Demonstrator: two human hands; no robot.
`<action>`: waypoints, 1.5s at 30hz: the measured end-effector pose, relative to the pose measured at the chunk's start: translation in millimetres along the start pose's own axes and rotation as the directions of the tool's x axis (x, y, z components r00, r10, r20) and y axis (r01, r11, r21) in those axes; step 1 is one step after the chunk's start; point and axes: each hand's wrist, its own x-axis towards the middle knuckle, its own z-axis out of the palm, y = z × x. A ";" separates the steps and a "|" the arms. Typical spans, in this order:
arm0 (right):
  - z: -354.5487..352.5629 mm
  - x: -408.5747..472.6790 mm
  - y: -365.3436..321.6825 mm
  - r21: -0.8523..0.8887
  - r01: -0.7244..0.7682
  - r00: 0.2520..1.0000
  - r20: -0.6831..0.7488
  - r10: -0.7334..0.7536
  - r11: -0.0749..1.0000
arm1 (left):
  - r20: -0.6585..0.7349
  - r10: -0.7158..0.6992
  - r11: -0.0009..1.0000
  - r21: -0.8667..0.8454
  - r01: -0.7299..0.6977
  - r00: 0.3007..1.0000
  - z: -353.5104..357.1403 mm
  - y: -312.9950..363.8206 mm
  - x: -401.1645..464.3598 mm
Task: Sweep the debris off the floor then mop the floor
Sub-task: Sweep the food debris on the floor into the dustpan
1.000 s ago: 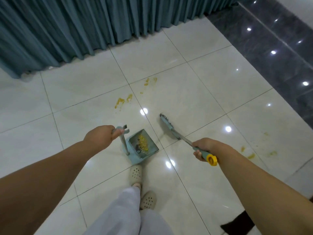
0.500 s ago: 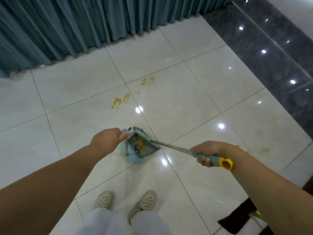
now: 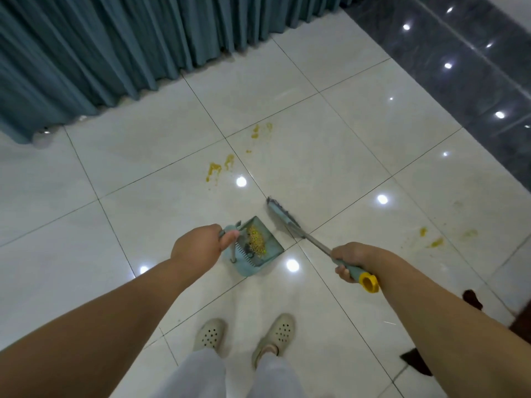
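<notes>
Broom head (image 3: 280, 215) has left the dustpan (image 3: 260, 248); left hand (image 3: 198, 248), right hand (image 3: 352, 258) grip their handles.

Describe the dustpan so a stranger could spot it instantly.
Start at the glossy white tiled floor below the teal curtain. Just ahead of the person's feet, the left hand holds a teal plastic dustpan, the only thing holding a yellow debris pile.

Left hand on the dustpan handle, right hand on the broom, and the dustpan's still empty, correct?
Not quite. The head view shows the dustpan already holds a heap of yellow debris. The rest stands: the left hand grips its handle and the right hand grips the broom.
</notes>
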 end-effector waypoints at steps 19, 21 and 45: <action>43.8 -74.5 38.2 0.218 0.040 0.995 0.086 -0.060 0.975 | 0.051 0.020 0.999 0.032 -0.021 0.999 -12.2 -59.6 -43.2; 57.2 -67.7 36.6 0.275 0.043 0.995 0.070 -0.064 0.960 | 0.043 0.013 0.999 0.036 -0.015 0.999 -14.5 -69.8 -48.5; 99.9 -82.8 63.9 0.174 -0.034 0.987 0.159 0.006 0.984 | 0.031 0.054 0.998 0.042 -0.056 0.998 -15.7 -129.7 -73.1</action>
